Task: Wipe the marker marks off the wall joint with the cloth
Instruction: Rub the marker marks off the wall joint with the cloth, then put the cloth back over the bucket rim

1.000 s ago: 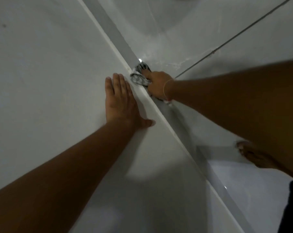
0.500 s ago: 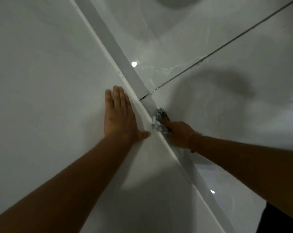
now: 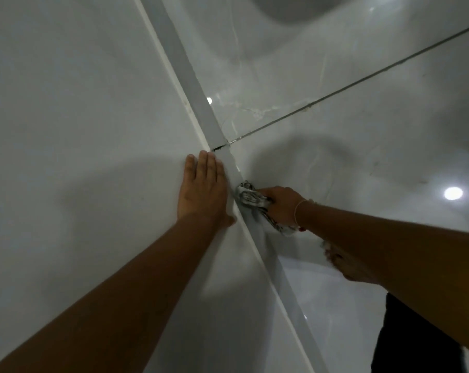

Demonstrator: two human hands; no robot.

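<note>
A grey strip, the wall joint (image 3: 190, 84), runs diagonally from the top middle down to the bottom right between the white wall and the glossy floor tiles. A small black mark (image 3: 219, 148) sits on the joint where a tile grout line meets it. My left hand (image 3: 202, 191) lies flat on the white wall just left of the joint, fingers together, holding nothing. My right hand (image 3: 283, 205) is closed on a crumpled patterned cloth (image 3: 251, 197) and presses it against the joint, a little below the black mark.
A dark grout line (image 3: 362, 79) crosses the glossy floor tiles from the joint to the right edge. My bare foot (image 3: 349, 267) stands on the floor under my right forearm. A ceiling light reflection (image 3: 453, 193) shines at the right.
My right hand slid the cloth down along the joint, from the grout-line junction to below it, exposing the black mark. My left hand stayed flat on the wall.
</note>
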